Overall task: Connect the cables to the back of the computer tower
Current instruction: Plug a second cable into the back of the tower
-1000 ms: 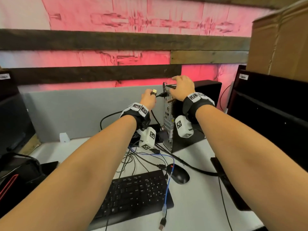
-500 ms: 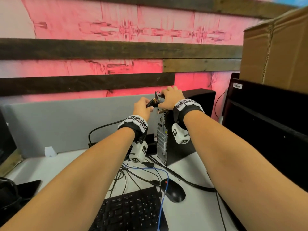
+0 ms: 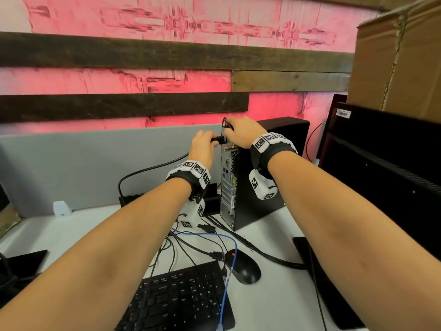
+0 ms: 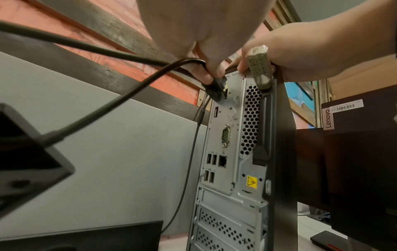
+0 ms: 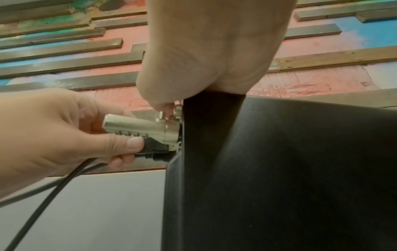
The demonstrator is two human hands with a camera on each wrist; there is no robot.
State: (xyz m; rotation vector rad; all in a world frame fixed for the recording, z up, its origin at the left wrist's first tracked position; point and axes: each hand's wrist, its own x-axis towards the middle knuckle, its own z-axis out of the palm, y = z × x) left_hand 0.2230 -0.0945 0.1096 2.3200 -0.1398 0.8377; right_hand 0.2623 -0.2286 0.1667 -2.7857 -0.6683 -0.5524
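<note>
The black computer tower (image 3: 260,187) stands upright on the desk with its grey back panel (image 3: 228,187) turned to the left. My left hand (image 3: 214,140) pinches a black cable plug (image 3: 218,139) and holds it against a port near the top of the back panel (image 4: 225,152). From the left wrist, the plug (image 4: 217,90) sits at the topmost port, its black cable trailing left. My right hand (image 3: 230,130) rests on the tower's top with its fingers curled over the rear edge. A silver cylinder lock (image 5: 141,127) sticks out just above the plug (image 5: 154,151).
A black keyboard (image 3: 179,302), a black mouse (image 3: 243,268), a blue cable (image 3: 226,271) and several loose black cables (image 3: 191,247) lie on the white desk. A grey partition (image 3: 95,168) stands behind. A black monitor (image 3: 381,175) and a cardboard box (image 3: 401,56) fill the right.
My left hand has turned the plug from upright to level and brought it right, up against the top of the back panel. My right hand stays on the tower's top.
</note>
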